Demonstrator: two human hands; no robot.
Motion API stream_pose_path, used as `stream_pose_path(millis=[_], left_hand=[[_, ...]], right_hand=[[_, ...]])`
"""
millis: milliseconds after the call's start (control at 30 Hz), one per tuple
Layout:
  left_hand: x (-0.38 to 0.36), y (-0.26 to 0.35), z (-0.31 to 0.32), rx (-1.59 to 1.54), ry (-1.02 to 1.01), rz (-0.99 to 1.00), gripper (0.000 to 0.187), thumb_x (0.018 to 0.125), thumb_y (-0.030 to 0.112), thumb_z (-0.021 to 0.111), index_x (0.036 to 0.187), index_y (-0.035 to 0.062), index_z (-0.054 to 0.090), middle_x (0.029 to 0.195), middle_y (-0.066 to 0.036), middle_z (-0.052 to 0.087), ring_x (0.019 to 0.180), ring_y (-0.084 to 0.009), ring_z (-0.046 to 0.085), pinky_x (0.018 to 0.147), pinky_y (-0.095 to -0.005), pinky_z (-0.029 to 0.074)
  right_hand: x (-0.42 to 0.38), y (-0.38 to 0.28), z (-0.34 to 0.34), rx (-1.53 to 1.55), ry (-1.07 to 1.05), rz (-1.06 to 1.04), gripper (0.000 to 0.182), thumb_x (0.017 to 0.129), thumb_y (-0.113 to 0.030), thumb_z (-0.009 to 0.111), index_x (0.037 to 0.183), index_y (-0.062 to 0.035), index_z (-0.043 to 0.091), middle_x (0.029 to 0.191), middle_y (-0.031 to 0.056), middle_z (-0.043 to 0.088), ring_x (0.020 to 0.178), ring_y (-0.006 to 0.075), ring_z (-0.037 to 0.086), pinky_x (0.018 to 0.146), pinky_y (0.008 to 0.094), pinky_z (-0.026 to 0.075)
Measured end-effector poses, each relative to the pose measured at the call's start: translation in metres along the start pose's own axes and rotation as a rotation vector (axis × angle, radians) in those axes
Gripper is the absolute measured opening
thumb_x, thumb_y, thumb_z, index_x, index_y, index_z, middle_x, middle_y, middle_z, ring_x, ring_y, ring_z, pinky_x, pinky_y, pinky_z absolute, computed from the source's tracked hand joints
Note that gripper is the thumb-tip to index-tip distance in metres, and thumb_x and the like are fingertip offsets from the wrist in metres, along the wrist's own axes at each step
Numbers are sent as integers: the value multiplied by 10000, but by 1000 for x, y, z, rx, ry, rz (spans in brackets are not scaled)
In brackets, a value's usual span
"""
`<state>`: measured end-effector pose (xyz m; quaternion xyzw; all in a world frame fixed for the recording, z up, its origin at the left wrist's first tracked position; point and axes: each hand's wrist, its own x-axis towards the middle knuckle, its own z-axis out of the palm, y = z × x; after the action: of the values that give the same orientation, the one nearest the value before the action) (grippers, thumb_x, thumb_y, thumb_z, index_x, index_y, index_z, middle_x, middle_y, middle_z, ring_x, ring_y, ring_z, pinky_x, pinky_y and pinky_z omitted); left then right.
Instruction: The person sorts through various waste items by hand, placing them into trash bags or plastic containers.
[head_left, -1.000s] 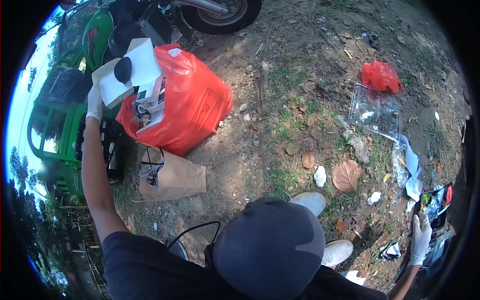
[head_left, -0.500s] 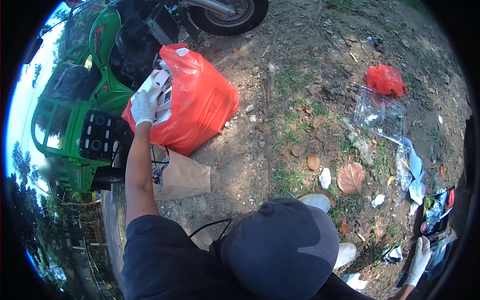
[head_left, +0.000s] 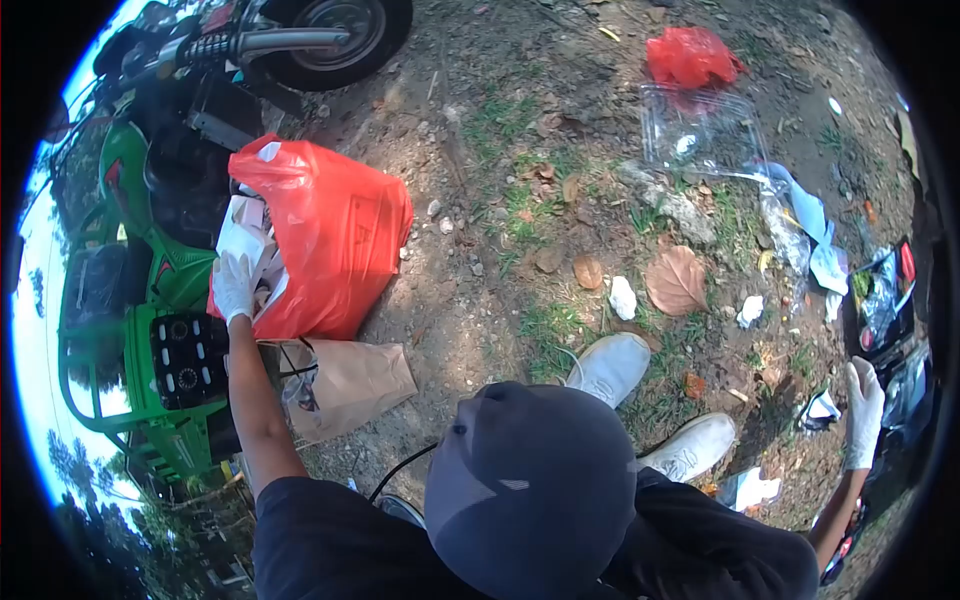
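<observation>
The green motorbike [head_left: 124, 185] stands at the left, its front wheel at the top. Near it, the big red plastic bag [head_left: 340, 240] sits upright on the dirt ground [head_left: 455, 300], packed with boxes and papers. The brown paper bag [head_left: 352, 388] is just beside it, and more of it shows than half a second ago. Across the ground, the clear plastic container [head_left: 700, 135] lies near the small red bag [head_left: 692, 57], and the dark tray [head_left: 882, 300] lies at the far right.

The white box [head_left: 243, 232], held out open outside the red bag a second ago, is now in its mouth. The left hand [head_left: 235, 285], gloved, lies on it with fingers open and spread. The right hand [head_left: 864, 412], also gloved, touched the dark tray a second ago; now it is apart, just below it in view, fingers loosely extended and gripping nothing visible.
</observation>
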<state>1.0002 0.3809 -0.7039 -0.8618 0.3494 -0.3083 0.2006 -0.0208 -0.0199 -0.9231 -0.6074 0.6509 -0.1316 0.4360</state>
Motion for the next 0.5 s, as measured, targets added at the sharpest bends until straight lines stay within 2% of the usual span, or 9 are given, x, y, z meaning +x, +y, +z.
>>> stream_pose_path(millis=[33, 133, 167, 233, 300, 367, 400, 433, 500], left_hand=[[-2, 25, -24, 17, -3, -74, 571, 1004, 449, 570, 1380, 19, 584, 1426, -282, 535, 1299, -424, 533, 1082, -472, 437], [28, 51, -33, -55, 331, -172, 594, 990, 481, 597, 1281, -35, 640, 1318, -276, 615, 1232, -410, 587, 1049, -483, 471], [43, 58, -26, -124, 445, -55, 585, 983, 478, 616, 1256, -38, 653, 1279, -266, 641, 1204, -403, 606, 1033, -481, 486], [68, 122, -44, -354, 436, 215, 489, 1004, 394, 606, 1228, -37, 661, 1256, -237, 662, 1218, -398, 596, 1062, -484, 463], [58, 246, -125, -519, 315, 542, 404, 1013, 306, 605, 1236, -28, 655, 1309, -218, 635, 1257, -390, 562, 1106, -482, 419], [54, 334, -125, -635, 391, 565, 360, 1008, 246, 621, 1259, -10, 645, 1388, -207, 578, 1302, -381, 520, 1137, -481, 376], [39, 386, -146, -750, 302, 617, 348, 1002, 209, 632, 1288, 11, 626, 1450, -203, 521, 1346, -379, 480, 1139, -486, 366], [28, 433, -159, -848, 296, 755, 368, 986, 196, 651, 1311, 27, 609, 1454, -193, 522, 1377, -372, 450, 1152, -478, 353], [4, 520, -175, -929, 201, 971, 441, 950, 158, 695, 1361, 41, 584, 1482, -178, 506, 1389, -364, 449, 1169, -459, 337]], right_hand=[[-3, -8, 3, -33, 47, -29, 309, 1031, -179, 615, 1236, 52, 634, 1106, 69, 710, 1015, 99, 623, 909, 277, 487], [-19, -65, -2, -226, 98, 39, 351, 1011, -263, 639, 1204, 29, 661, 911, 75, 721, 835, 100, 625, 786, 289, 507], [-13, -39, -4, -231, 160, -44, 375, 1000, -307, 647, 1189, 16, 678, 880, 79, 701, 793, 119, 616, 763, 304, 509], [-14, -47, -9, -315, 114, 61, 399, 993, -366, 646, 1187, -20, 689, 922, 177, 721, 848, 201, 702, 775, 350, 532], [-14, -48, -1, -344, 117, 42, 397, 1001, -348, 653, 1193, 0, 664, 979, 150, 739, 876, 170, 672, 814, 331, 522], [-12, -39, 16, -310, 138, -7, 405, 997, -359, 652, 1186, 0, 667, 988, 169, 736, 878, 207, 689, 812, 351, 526], [-13, -37, 24, -317, 133, -16, 404, 997, -358, 648, 1200, -9, 664, 999, 180, 736, 894, 252, 708, 819, 371, 532], [-12, -27, 32, -296, 112, -27, 410, 989, -402, 638, 1212, -60, 679, 1041, 195, 727, 954, 341, 710, 848, 429, 542], [-16, -1, 53, -369, 193, -141, 453, 985, -395, 637, 1267, -41, 642, 1153, 210, 696, 1063, 356, 682, 918, 435, 531]])
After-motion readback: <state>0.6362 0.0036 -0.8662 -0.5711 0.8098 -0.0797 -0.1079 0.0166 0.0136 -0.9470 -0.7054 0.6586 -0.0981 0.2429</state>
